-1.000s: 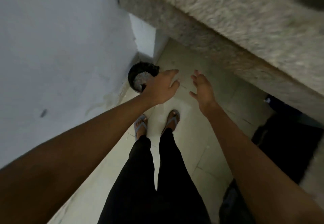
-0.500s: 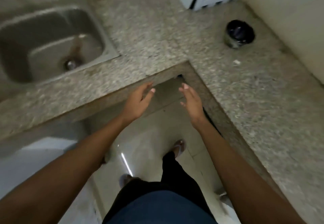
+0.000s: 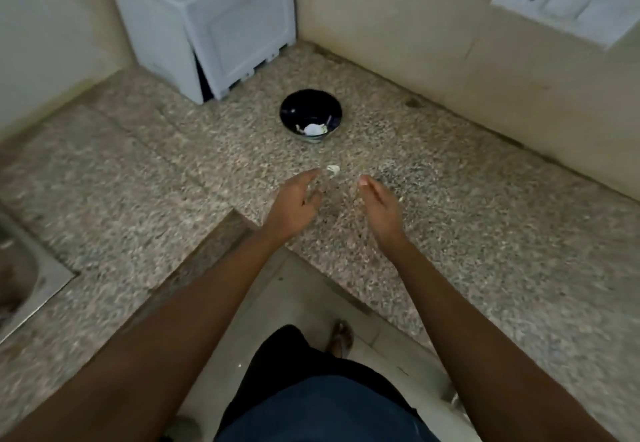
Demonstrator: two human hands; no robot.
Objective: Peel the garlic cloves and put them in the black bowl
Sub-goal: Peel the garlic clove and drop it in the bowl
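Garlic (image 3: 333,168) lies on speckled granite (image 3: 194,164); left hand (image 3: 294,206), right hand (image 3: 381,206) relaxed, empty.

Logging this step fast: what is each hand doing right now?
Left hand: open, holding nothing, reaching toward the garlic piece on the counter.
Right hand: open, holding nothing.

1 black bowl (image 3: 310,113), 2 hands (image 3: 293,206) (image 3: 380,206), 1 garlic bit (image 3: 333,168) on counter (image 3: 485,220).
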